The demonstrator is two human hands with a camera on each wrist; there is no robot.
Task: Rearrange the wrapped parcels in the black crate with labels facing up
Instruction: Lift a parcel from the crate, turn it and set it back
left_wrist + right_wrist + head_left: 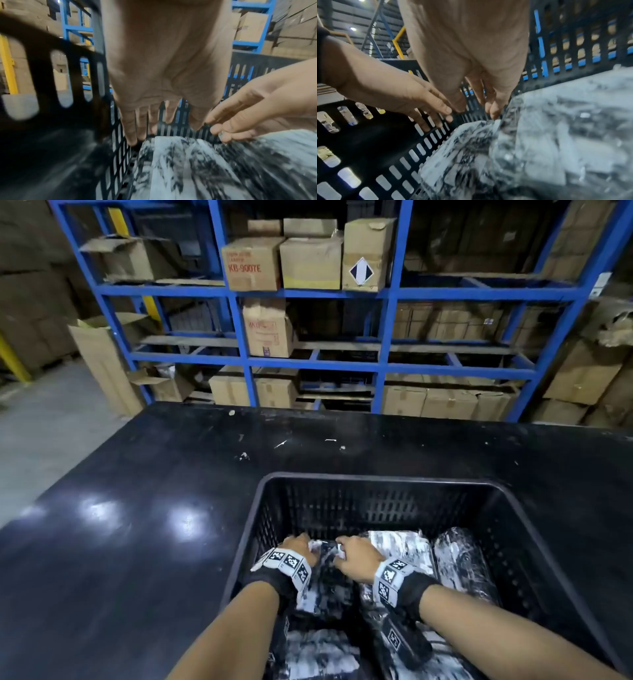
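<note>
A black slotted crate (376, 481) stands on a black table and holds several parcels in shiny black-and-white wrap. Both hands reach into its far left part, onto the far end of one parcel (329, 580). My left hand (301, 544) points straight fingers (132, 136) down between that parcel (180, 169) and the crate wall (42, 81). My right hand (346, 549) curls its fingers (223, 136) over the parcel's far edge, right beside the left hand. In the right wrist view its fingertips (494, 115) meet the parcel (462, 155) at the edge. No label shows on it.
Other wrapped parcels lie in the crate: one to the right (400, 546), another by the right wall (462, 563), one near me (318, 652). The glossy table (137, 508) extends left and beyond the crate. Blue shelving (308, 292) with cardboard boxes stands behind.
</note>
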